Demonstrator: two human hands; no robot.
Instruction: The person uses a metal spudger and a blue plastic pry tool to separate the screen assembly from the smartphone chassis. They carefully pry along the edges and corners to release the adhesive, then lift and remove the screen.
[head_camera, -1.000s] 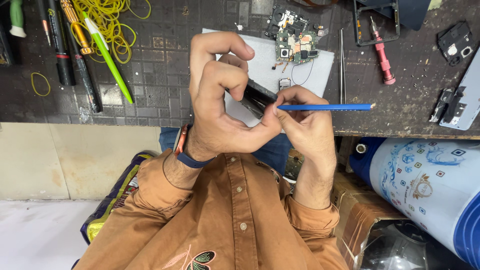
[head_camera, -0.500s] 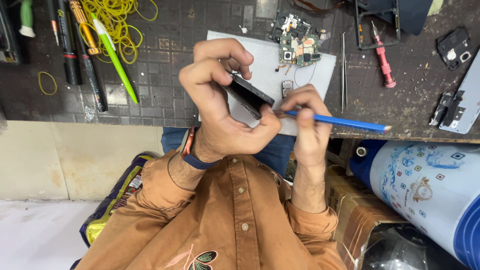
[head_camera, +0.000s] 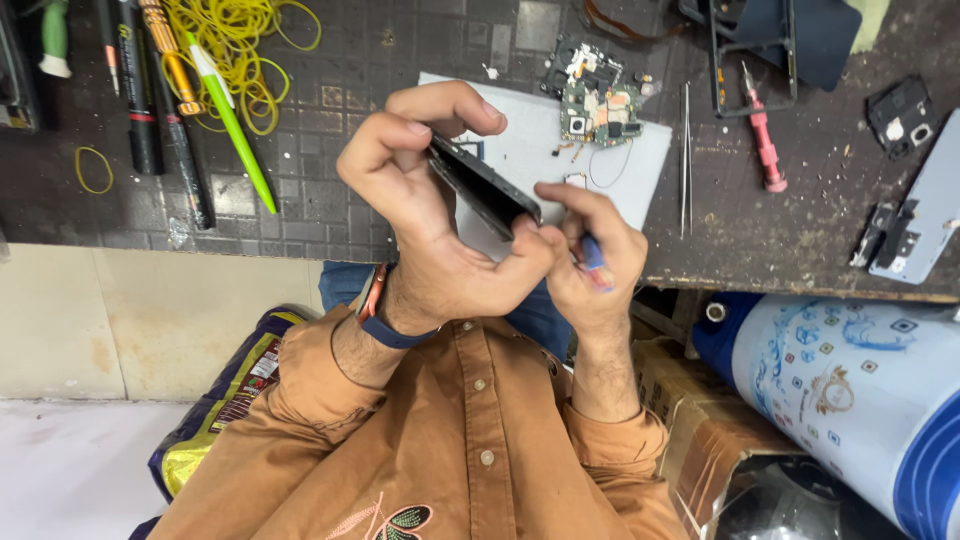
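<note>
Head view: the left hand is clenched around a slim black phone body, held tilted on edge above the dark tiled bench near its front edge. The right hand pinches a thin blue plastic tool beside the phone's lower corner. Advisable: steady grip, light pressure along the seam. Just beyond lie a white paper sheet and a green circuit board; open room sits left of the hands.

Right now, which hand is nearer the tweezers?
Right. The right hand, gripping a blue tool, sits just beside the tweezers, apart from them; the left hand holds the phone beyond it, farther away.
</note>
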